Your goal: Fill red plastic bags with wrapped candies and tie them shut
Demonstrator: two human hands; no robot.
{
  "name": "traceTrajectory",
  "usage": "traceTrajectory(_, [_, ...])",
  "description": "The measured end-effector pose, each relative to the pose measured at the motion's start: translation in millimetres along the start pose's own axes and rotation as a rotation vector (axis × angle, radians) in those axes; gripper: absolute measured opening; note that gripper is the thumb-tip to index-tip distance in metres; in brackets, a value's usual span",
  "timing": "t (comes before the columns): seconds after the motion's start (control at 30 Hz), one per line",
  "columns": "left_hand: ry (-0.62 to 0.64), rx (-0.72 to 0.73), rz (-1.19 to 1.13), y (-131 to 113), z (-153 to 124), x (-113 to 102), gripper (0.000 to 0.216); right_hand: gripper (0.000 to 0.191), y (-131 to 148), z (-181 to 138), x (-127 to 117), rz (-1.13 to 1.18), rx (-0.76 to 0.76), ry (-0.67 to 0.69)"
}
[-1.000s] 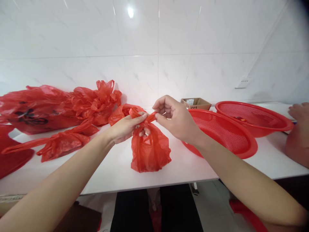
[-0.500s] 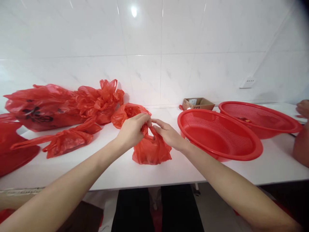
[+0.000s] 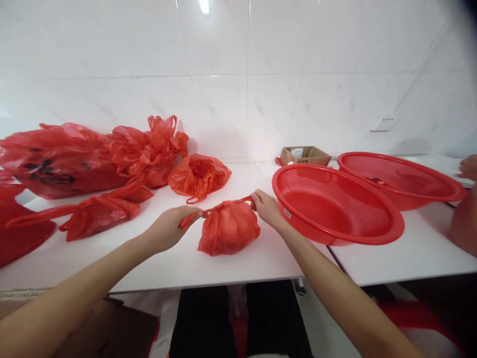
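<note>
A small, filled red plastic bag (image 3: 230,229) rests on the white table in front of me, its top drawn together. My left hand (image 3: 169,228) is closed around one of its handles, pulled out to the left. On the other side, my right hand (image 3: 265,206) pinches the opposite handle, so both handles are stretched apart sideways. What the bag contains is hidden by the red plastic. Just behind it lies a crumpled red plastic bag (image 3: 199,176), touched by neither hand.
Two red plastic baskets (image 3: 335,237) (image 3: 421,196) stand at the right, near a small cardboard box (image 3: 305,155) by the wall. Several red bags, including a large printed one (image 3: 70,164), line the left. Another person's hand (image 3: 470,167) shows at the right edge.
My hands, close together at the bag's top before, have moved apart to left and right. The handles are now pulled taut and the bag's top has tightened into a rounder bundle.
</note>
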State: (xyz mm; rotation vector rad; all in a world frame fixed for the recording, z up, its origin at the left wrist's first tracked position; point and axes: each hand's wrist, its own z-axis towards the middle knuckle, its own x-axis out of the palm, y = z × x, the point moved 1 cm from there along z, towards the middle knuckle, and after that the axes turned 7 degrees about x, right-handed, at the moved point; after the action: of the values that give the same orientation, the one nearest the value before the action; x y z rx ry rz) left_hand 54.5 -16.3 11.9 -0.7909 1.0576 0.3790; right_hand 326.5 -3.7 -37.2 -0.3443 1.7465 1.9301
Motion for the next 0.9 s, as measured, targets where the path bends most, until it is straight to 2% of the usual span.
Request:
traceTrajectory(0.07, [0.006, -0.050, -0.061, 9, -11, 5, 0.040, 0.028, -17, 12, 10, -0.026, 0.052, -0.024])
traceTrajectory(0.13, [-0.073, -0.104, -0.147, 12, -12, 13, 0.041, 0.030, -22, 20, 17, -0.052, 0.077, -0.047])
traceTrajectory(0.27, [-0.335, -0.258, -0.256, 13, 11, 41, 0.047, 0.039, -7, 21, 25, -0.147, 0.096, -0.070])
traceTrajectory(0.37, [-0.373, -0.319, -0.210, 13, 33, 69, 0.046, 0.037, 4, 12, 36, -0.280, 0.092, -0.058])
traceTrajectory(0.47, [-0.344, -0.348, -0.091, 10, 46, 90, 0.034, 0.025, 1, 3, 49, -0.421, 0.060, -0.023])
traceTrajectory(0.6, [-0.190, -0.343, 0.083, 12, 52, 99, 0.011, 0.020, -21, 9, 47, -0.579, 0.059, -0.016])
traceTrajectory(0.73, [-0.071, -0.389, 0.206, 26, 59, 98, 0.020, 0.025, -39, 29, 38, -0.686, 0.063, -0.020])
traceTrajectory(0.9, [-0.017, -0.478, 0.295, 46, 71, 106, 0.026, 0.031, -50, 48, 49, -0.766, 0.052, -0.009])
